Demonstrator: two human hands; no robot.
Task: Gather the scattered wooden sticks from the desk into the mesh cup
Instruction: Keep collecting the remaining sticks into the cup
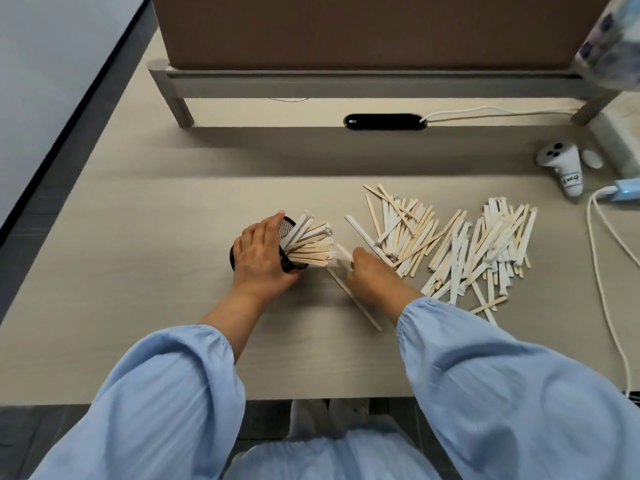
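Blk mesh cup (289,227), pale tan/white sticks (450,244), lt-blue sleeves (485,375).

The person wears a loose, pale blue top with full, puffy sleeves, the left sleeve (162,403) and the right sleeve (502,386) each gathered into a narrow elastic cuff partway up the forearm. The cloth is light and finely creased, hanging in soft folds. Both hands are bare, with no rings, watch or gloves showing.

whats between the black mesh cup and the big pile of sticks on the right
In the head view, the person's right hand holding a few pale wooden sticks sits between the tilted black mesh cup and the scattered stick pile.
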